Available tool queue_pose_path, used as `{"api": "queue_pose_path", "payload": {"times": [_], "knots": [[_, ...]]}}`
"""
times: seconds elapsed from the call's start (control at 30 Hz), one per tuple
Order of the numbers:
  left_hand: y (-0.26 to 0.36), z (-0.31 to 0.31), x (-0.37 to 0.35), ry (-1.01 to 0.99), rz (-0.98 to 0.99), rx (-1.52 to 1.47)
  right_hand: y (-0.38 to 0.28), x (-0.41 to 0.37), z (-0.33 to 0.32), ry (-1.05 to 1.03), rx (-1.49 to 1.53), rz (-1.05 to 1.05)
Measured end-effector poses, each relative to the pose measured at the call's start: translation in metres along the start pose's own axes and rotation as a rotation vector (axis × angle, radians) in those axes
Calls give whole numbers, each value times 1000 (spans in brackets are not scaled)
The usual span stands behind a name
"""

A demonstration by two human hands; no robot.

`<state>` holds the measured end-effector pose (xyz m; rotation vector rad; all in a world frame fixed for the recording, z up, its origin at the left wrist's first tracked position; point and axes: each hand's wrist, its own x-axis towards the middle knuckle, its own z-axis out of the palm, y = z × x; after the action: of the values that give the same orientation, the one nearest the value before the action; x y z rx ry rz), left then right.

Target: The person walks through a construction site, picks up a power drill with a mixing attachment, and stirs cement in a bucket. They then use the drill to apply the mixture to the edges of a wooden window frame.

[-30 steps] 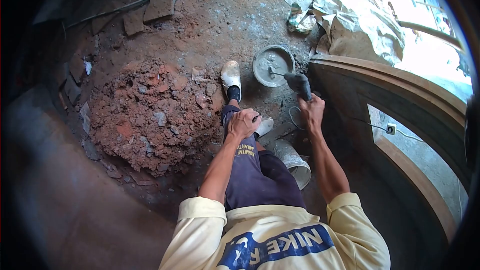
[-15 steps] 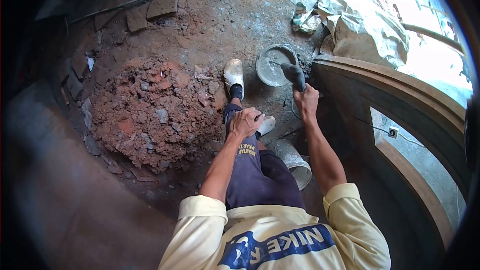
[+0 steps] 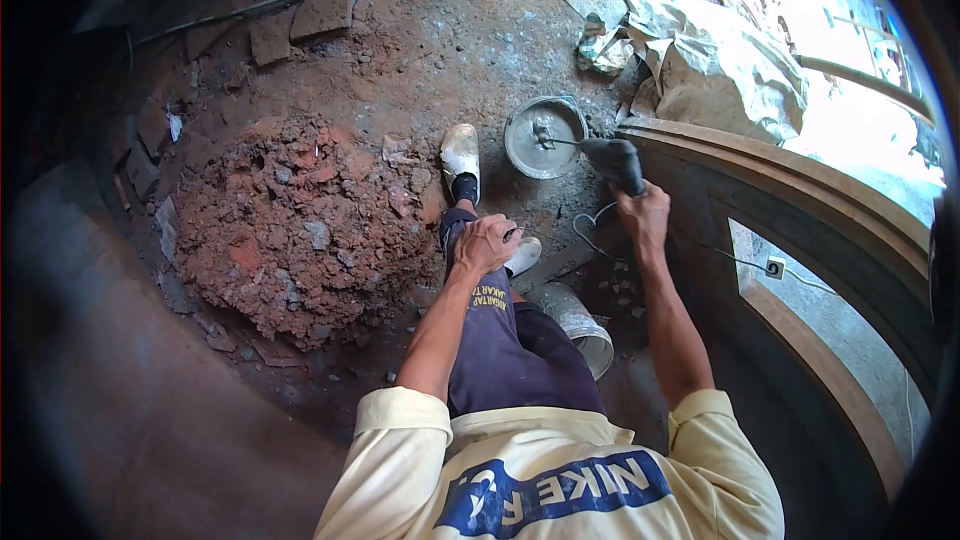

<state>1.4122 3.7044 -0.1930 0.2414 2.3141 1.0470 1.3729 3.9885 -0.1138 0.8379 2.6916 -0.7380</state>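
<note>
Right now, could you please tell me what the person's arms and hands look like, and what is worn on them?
The left hand and the right hand are bare: no gloves, and no watch or ring that I can make out. The left sleeve and right sleeve are pale cream cloth, each ending in a cuff band near the elbow; below them nothing is worn.

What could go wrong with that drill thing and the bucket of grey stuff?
Only the right hand holds the drill; the left hand rests on the leg, so the drill might twist or slip. Its rod reaches over the unheld bucket, so grey mix could splash or the bucket tip. The cord loops beside the near shoe, so a foot might snag it.
</note>
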Motion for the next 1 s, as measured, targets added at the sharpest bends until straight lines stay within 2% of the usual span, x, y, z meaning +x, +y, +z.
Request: {"api": "queue_pose_path", "payload": {"times": [0.1,0.17,0.27,0.5,0.83,1.0], "knots": [[1,1,-2,-21,-16,-14,14,15,58,-89,-166,51],[-3,2,-4,26,24,10,-1,17,58,-119,-210,38],[-3,8,-9,0,-26,-13,-7,19,51,-255,-147,175],[-3,8,-12,-8,-24,7,15,25,52,-181,-95,83],[-2,12,-21,6,-60,30,21,19,51,-185,-99,40],[-4,15,-23,-5,-57,21,27,19,53,-162,-109,-81]]}}
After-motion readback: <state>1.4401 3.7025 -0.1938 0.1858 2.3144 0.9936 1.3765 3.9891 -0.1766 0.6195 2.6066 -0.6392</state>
